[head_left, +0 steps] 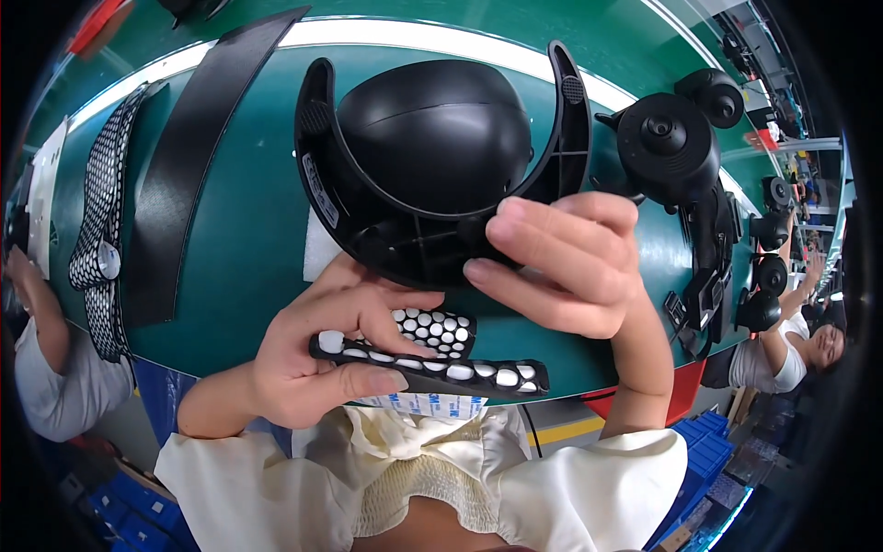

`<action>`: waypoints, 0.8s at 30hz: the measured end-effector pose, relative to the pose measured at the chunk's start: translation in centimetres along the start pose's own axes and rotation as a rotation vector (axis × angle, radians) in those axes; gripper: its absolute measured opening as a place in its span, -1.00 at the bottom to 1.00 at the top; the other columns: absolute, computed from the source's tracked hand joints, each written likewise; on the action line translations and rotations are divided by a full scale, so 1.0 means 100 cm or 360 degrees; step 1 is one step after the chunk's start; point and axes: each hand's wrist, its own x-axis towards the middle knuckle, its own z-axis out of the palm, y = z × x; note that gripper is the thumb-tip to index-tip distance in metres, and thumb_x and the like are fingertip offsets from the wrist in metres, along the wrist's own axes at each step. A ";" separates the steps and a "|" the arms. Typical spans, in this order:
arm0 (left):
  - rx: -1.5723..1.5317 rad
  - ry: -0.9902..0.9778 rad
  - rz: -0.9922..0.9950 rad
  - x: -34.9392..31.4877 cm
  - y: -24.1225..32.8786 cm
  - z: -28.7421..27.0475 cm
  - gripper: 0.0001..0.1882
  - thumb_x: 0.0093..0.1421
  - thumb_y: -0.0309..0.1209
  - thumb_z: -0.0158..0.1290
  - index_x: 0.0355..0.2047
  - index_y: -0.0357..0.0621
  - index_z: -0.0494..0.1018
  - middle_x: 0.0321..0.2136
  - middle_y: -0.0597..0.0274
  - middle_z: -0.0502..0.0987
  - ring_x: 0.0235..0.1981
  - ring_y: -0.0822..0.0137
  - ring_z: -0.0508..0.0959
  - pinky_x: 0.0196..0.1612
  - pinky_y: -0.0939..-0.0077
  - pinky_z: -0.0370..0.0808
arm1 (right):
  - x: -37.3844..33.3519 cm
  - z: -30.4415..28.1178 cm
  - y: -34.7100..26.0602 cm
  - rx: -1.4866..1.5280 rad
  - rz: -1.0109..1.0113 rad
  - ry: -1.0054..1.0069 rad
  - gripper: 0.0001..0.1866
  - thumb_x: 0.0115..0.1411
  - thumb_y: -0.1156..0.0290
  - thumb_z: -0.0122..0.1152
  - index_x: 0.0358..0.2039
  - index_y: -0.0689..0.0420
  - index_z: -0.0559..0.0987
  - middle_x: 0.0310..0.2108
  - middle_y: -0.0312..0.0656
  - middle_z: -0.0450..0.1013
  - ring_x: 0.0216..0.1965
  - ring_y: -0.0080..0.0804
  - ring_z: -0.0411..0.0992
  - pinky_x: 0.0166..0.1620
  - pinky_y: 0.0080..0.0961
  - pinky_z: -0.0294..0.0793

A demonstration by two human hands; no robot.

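Note:
A glossy black plastic housing (432,133) with a rounded dome and two curved arms lies on the green table before me. My right hand (570,267) is bent against its lower right part, fingertips and thumb pressing on the rim; anything small between them is hidden. In my left hand (322,345), thumb and fingers pinch a folded black perforated sheet (441,368) showing rows of white round spots. Its back, with blue print on white, shows below. Round textured pads sit on the housing's arms, such as the pad (572,88) on the right arm.
To the left lie a long black strip (189,156) and a white-spotted black strip (99,221). Other black domed housings (667,147) and dark parts (704,276) stand on the right. Co-workers sit at both sides; one hand (812,269) shows at right. Blue crates (690,469) are below.

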 end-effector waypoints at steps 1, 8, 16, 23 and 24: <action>0.0002 0.0003 0.0001 0.000 0.000 0.000 -0.82 -0.03 -0.51 0.08 -0.39 -0.32 0.43 -0.03 -0.11 0.12 0.02 0.06 0.26 0.07 0.26 0.22 | -0.001 0.002 0.000 -0.0129 -0.0119 0.0024 -0.83 -0.18 0.49 0.05 -0.49 0.11 0.52 -0.35 -0.25 0.44 -0.32 -0.48 0.42 -0.34 -0.69 0.25; 0.0223 -0.0048 -0.0016 0.004 0.005 0.001 -0.85 -0.04 -0.51 0.07 -0.41 -0.26 0.44 -0.09 -0.07 0.19 -0.09 0.17 0.35 -0.05 0.42 0.28 | -0.012 0.017 -0.007 -0.0564 -0.0265 0.0224 -0.87 -0.20 0.51 0.13 -0.54 0.08 0.54 -0.44 -0.39 0.39 -0.32 -0.53 0.42 -0.40 -0.73 0.18; 0.0306 -0.0061 -0.0016 0.005 0.005 0.002 -0.87 -0.03 -0.50 0.07 -0.43 -0.27 0.41 -0.16 -0.03 0.26 -0.15 0.24 0.37 -0.05 0.45 0.25 | -0.010 0.009 -0.007 -0.0539 -0.0290 0.0112 -0.78 -0.15 0.52 0.06 -0.42 0.05 0.55 -0.38 -0.38 0.40 -0.31 -0.53 0.42 -0.37 -0.73 0.20; 0.0102 0.0056 -0.0071 0.002 0.002 0.007 -0.88 -0.01 -0.52 0.06 -0.44 -0.27 0.39 -0.25 0.07 0.26 -0.10 0.19 0.37 -0.06 0.45 0.26 | 0.004 0.002 -0.008 -0.0466 -0.0066 -0.0058 -0.69 -0.17 0.50 0.09 -0.31 0.06 0.53 -0.30 -0.40 0.36 -0.31 -0.66 0.34 -0.32 -0.74 0.22; 0.0048 0.0075 -0.0087 0.002 0.002 0.007 -0.89 -0.02 -0.52 0.06 -0.44 -0.27 0.39 -0.27 0.08 0.26 -0.09 0.18 0.36 -0.07 0.46 0.26 | 0.005 0.003 -0.008 -0.0484 -0.0063 -0.0078 -0.69 -0.18 0.50 0.09 -0.32 0.09 0.54 -0.29 -0.39 0.35 -0.31 -0.66 0.34 -0.32 -0.74 0.22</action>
